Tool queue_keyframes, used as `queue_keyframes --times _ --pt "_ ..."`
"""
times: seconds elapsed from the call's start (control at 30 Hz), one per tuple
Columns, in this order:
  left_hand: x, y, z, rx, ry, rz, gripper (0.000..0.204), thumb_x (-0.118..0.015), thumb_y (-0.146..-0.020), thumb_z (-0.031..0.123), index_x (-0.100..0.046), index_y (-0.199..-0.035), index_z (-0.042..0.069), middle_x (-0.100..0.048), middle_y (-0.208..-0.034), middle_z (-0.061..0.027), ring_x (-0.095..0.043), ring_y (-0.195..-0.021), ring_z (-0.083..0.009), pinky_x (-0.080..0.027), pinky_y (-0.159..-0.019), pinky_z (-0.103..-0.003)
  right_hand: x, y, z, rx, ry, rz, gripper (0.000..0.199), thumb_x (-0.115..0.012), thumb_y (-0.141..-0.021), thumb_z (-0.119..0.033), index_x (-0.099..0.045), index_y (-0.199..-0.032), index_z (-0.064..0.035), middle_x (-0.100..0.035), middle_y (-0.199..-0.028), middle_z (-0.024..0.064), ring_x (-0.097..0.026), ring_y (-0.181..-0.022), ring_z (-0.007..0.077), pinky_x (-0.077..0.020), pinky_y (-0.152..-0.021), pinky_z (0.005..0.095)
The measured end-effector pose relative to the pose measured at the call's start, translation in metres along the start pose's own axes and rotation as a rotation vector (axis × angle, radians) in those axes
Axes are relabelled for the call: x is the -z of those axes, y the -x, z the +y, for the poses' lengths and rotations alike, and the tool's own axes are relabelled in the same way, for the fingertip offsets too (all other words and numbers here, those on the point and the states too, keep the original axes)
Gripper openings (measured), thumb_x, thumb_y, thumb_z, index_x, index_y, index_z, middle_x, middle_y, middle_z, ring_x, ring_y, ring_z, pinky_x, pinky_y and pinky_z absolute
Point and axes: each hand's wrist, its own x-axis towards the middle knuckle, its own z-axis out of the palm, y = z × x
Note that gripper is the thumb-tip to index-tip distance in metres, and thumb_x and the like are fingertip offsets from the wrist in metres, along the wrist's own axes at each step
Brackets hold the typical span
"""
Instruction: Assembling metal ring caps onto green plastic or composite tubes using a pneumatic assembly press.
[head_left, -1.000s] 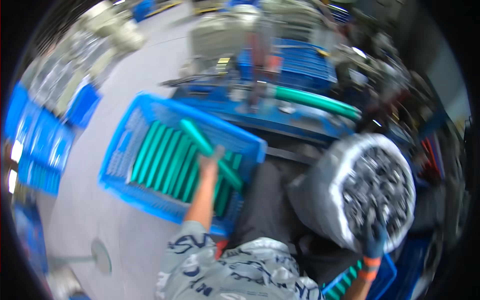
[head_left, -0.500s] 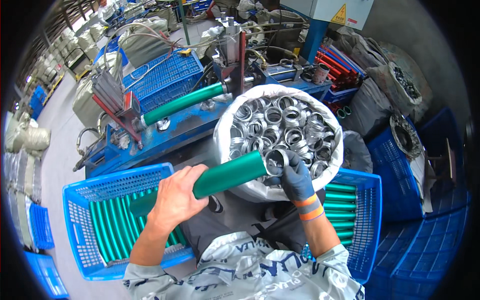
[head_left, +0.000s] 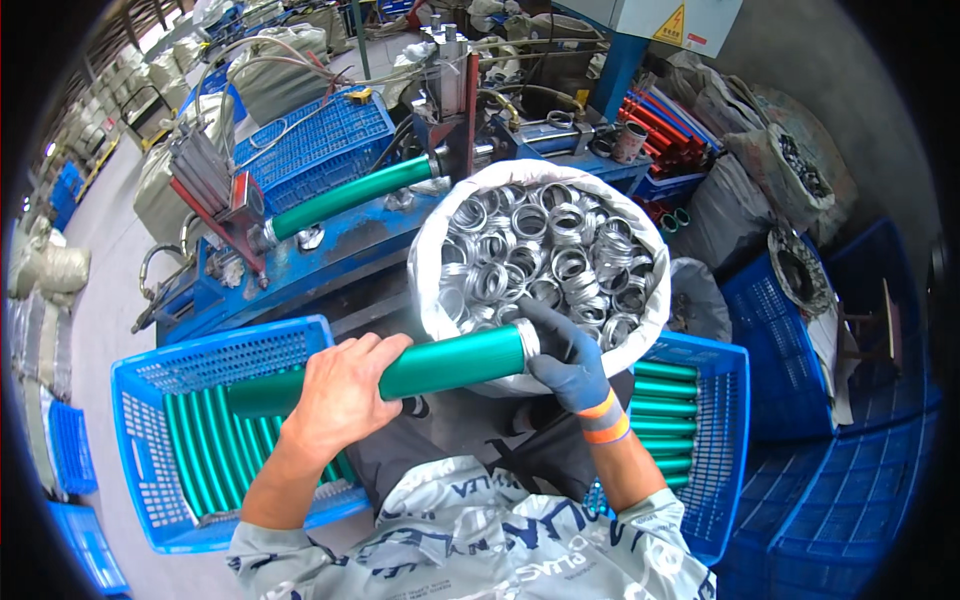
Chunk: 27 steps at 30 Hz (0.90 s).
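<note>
- Just below the white sack of metal rings, the person holds a green tube crosswise over the lap, its length running from lower left to upper right.
- The bare left hand is wrapped over the tube's middle from above, fingers curled round it and clamped on it, so the tube sticks out past both sides of the fist.
- The right hand, in a dark blue glove with orange cuff bands, sits at the tube's right end, against the sack's near rim; its fingers close on a silver ring seated at that end of the tube.
- That capped end therefore lies inside the right grip, while the tube's far left end reaches out over the left blue crate.
- Left of the sack, the crate holds more green tubes lying side by side.
- Right of the sack and lower, a second blue crate holds further green tubes stacked across it.
- Beyond the sack, on the blue machine bench, another green tube lies clamped between a red fixture and an upright press.
- Right of the sack stand grey bags and stacked blue crates.
</note>
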Motion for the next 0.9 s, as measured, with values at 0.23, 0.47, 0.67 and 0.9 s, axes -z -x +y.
queue_keyframes --times 0.23,0.47,0.67,0.9 --pt "-0.013 -0.002 -0.003 -0.013 0.013 0.028 0.060 -0.084 -0.074 0.010 -0.076 -0.133 0.015 -0.075 -0.102 -0.0116 -0.077 -0.098 -0.0392 -0.062 -0.082 -0.052 0.005 0.002 0.001 0.000 0.079 -0.008 0.081 -0.079 -0.101 -0.002 -0.046 -0.174 0.0060 -0.067 -0.159 0.0152 -0.065 -0.144 0.0235 -0.0498 -0.125 0.0415" --pt "-0.029 -0.002 -0.007 0.002 0.006 0.036 0.059 -0.084 -0.074 0.010 -0.076 -0.133 0.014 -0.076 -0.105 -0.0122 -0.076 -0.101 -0.0399 -0.061 -0.086 -0.051 -0.001 0.000 0.002 -0.054 0.188 0.058 0.075 -0.076 -0.104 -0.002 -0.048 -0.174 0.0052 -0.070 -0.155 0.0131 -0.067 -0.138 0.0192 -0.0519 -0.120 0.0368" --pt "-0.040 -0.002 -0.008 0.015 -0.020 0.065 0.064 -0.086 -0.072 0.009 -0.075 -0.135 0.013 -0.076 -0.106 -0.0129 -0.076 -0.101 -0.0398 -0.061 -0.088 -0.051 -0.001 -0.008 0.003 -0.140 0.280 0.116 0.074 -0.075 -0.105 -0.002 -0.048 -0.173 0.0059 -0.069 -0.156 0.0156 -0.067 -0.136 0.0181 -0.0543 -0.116 0.0354" --pt "-0.042 0.003 -0.005 0.010 0.080 0.126 0.062 -0.085 -0.072 0.010 -0.076 -0.133 0.012 -0.076 -0.103 -0.0120 -0.076 -0.098 -0.0390 -0.062 -0.086 -0.052 -0.029 -0.014 0.003 0.122 0.479 0.008 0.105 -0.080 -0.102 -0.023 -0.020 -0.183 0.0063 -0.061 -0.154 0.0159 -0.063 -0.134 0.0215 -0.0494 -0.120 0.0389"
